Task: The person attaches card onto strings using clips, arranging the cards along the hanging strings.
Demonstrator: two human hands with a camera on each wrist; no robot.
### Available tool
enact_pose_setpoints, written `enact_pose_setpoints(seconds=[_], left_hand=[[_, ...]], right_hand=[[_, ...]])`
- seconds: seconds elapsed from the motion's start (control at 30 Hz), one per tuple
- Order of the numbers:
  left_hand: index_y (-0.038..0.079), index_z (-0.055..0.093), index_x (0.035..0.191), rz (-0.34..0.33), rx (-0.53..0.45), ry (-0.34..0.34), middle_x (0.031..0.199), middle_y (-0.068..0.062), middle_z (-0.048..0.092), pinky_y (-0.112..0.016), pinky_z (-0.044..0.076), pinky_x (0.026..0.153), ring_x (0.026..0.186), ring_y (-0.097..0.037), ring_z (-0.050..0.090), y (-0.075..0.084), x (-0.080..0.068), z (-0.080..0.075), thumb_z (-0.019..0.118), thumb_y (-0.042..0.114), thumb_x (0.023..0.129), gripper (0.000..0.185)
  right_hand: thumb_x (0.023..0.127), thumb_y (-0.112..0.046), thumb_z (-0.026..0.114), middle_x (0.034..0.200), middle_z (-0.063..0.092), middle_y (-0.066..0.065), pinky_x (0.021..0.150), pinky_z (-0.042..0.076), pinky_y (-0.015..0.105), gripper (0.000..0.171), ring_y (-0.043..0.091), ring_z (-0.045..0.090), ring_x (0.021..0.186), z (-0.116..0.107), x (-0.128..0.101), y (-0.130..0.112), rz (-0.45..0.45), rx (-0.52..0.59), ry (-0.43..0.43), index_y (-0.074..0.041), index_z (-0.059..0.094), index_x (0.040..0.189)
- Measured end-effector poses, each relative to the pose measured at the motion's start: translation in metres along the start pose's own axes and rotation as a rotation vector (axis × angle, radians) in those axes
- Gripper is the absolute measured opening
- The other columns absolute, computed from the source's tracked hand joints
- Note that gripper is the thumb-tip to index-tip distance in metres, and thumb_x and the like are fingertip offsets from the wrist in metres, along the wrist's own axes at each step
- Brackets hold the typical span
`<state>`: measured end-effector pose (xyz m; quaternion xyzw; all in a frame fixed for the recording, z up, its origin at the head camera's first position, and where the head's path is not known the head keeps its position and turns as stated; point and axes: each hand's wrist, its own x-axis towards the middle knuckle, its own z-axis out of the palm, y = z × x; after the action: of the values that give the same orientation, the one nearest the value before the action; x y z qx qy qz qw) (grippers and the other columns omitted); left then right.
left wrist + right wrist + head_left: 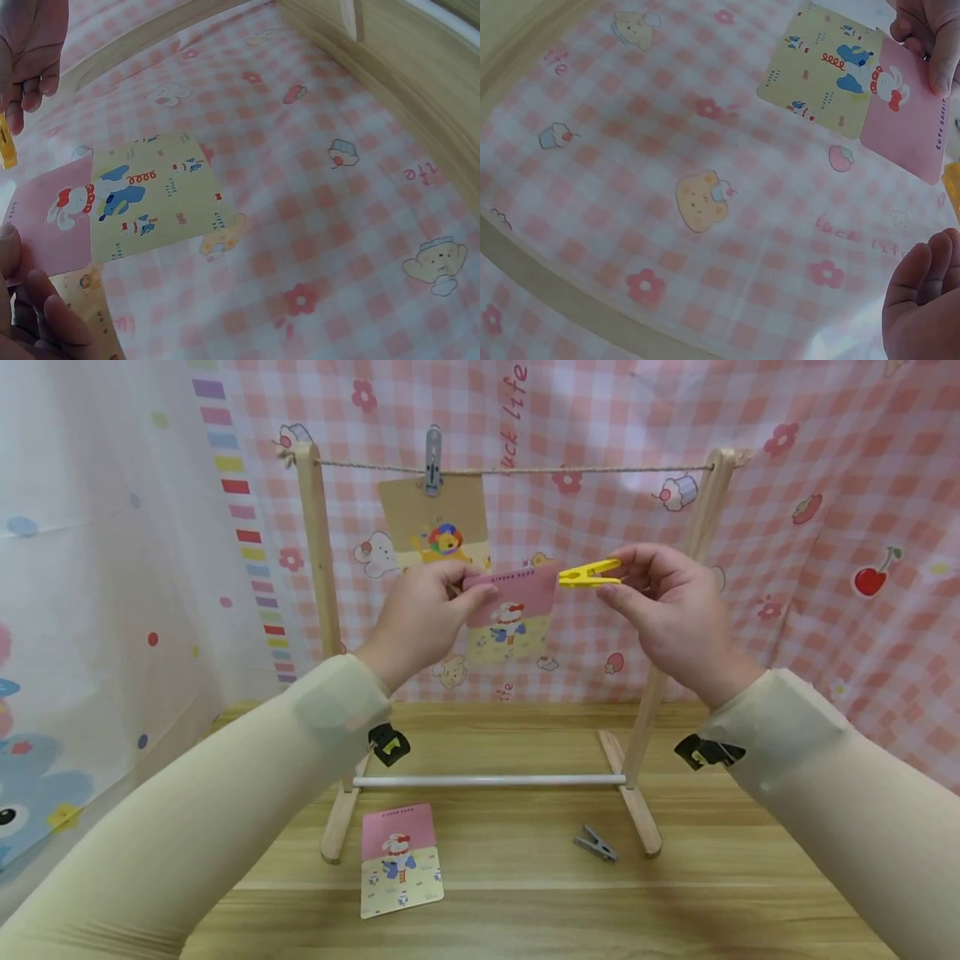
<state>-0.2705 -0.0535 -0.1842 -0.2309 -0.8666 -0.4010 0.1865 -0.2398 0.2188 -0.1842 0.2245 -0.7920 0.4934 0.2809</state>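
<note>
My left hand [423,614] pinches a pink and yellow rabbit card [512,614] by its upper left corner, below the rope. A yellow clothespin [590,574] is pinched between the thumb and fingers of my right hand [671,610]. Its tip points left, close to the card's upper right corner; whether they touch I cannot tell. Behind the left hand, a tan lion card [431,514] hangs from the rope [570,470] under a grey clothespin [432,460]. In the left wrist view the rabbit card [124,202] tilts, with the yellow clothespin [7,142] at the left edge.
Wooden posts [318,543] hold the rope at both ends, and a white rod [487,781] joins them low down. Another rabbit card [401,860] lies on the wooden table [517,902], front left. A grey clothespin [596,843] lies near the right foot. Checked cloth [600,410] hangs behind.
</note>
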Motion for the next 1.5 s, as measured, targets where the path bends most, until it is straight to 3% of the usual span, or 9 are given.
enact_pose_setpoints(seconds=[0.13, 0.23, 0.37, 0.6, 0.97, 1.13, 1.5], left_hand=[[0.014, 0.075, 0.105, 0.013, -0.003, 0.024, 0.097, -0.001, 0.074, -0.028, 0.048, 0.066, 0.079, -0.017, 0.058, 0.004, 0.007, -0.002, 0.066, 0.034, 0.105, 0.022], [0.015, 0.076, 0.112, 0.010, 0.005, 0.038, 0.104, 0.000, 0.075, -0.027, 0.049, 0.068, 0.083, -0.016, 0.060, 0.007, 0.011, -0.004, 0.066, 0.034, 0.105, 0.023], [0.015, 0.075, 0.121, -0.003, 0.024, 0.047, 0.108, 0.000, 0.075, -0.027, 0.051, 0.069, 0.085, -0.015, 0.062, 0.012, 0.015, -0.007, 0.065, 0.035, 0.106, 0.028], [0.014, 0.073, 0.118, -0.044, -0.010, 0.046, 0.105, 0.001, 0.073, -0.026, 0.055, 0.072, 0.088, -0.014, 0.064, 0.023, 0.019, -0.013, 0.065, 0.035, 0.106, 0.025], [0.013, 0.068, 0.127, -0.081, -0.029, 0.074, 0.113, 0.000, 0.070, -0.019, 0.058, 0.090, 0.102, -0.010, 0.066, 0.033, 0.026, -0.021, 0.061, 0.027, 0.108, 0.024], [0.014, 0.068, 0.128, -0.080, -0.030, 0.104, 0.116, 0.000, 0.071, -0.020, 0.058, 0.092, 0.104, -0.009, 0.066, 0.034, 0.029, -0.020, 0.061, 0.027, 0.108, 0.024], [0.018, 0.069, 0.132, -0.079, -0.022, 0.157, 0.124, 0.002, 0.074, -0.022, 0.058, 0.097, 0.109, -0.008, 0.069, 0.037, 0.036, -0.015, 0.061, 0.031, 0.108, 0.028]], right_hand=[[0.100, -0.005, 0.072, 0.099, 0.071, -0.009, 0.083, 0.060, 0.015, 0.021, 0.011, 0.069, 0.091, -0.002, 0.007, -0.006, -0.007, 0.017, 0.025, -0.001, 0.070, 0.120], [0.100, -0.006, 0.071, 0.100, 0.071, -0.005, 0.082, 0.062, 0.019, 0.020, 0.014, 0.071, 0.090, -0.003, 0.012, -0.010, -0.002, 0.042, 0.022, -0.003, 0.070, 0.120], [0.099, -0.008, 0.073, 0.099, 0.071, -0.007, 0.076, 0.059, 0.015, 0.019, 0.013, 0.068, 0.087, -0.005, 0.018, -0.015, -0.009, 0.027, 0.046, -0.006, 0.072, 0.118], [0.096, -0.008, 0.077, 0.097, 0.074, -0.010, 0.076, 0.056, 0.014, 0.017, 0.010, 0.066, 0.087, -0.005, 0.030, -0.026, -0.044, 0.011, 0.097, -0.007, 0.076, 0.113], [0.097, -0.011, 0.077, 0.098, 0.073, -0.010, 0.078, 0.055, 0.014, 0.015, 0.011, 0.064, 0.087, -0.007, 0.045, -0.037, -0.061, 0.017, 0.120, -0.008, 0.076, 0.111], [0.098, -0.015, 0.077, 0.097, 0.070, -0.011, 0.073, 0.051, 0.015, 0.018, 0.010, 0.060, 0.084, -0.008, 0.053, -0.043, -0.033, -0.051, 0.132, -0.009, 0.076, 0.115], [0.099, -0.021, 0.076, 0.100, 0.069, -0.015, 0.075, 0.049, 0.017, 0.026, 0.005, 0.062, 0.088, -0.004, 0.071, -0.053, -0.043, -0.182, 0.130, -0.010, 0.077, 0.123]])
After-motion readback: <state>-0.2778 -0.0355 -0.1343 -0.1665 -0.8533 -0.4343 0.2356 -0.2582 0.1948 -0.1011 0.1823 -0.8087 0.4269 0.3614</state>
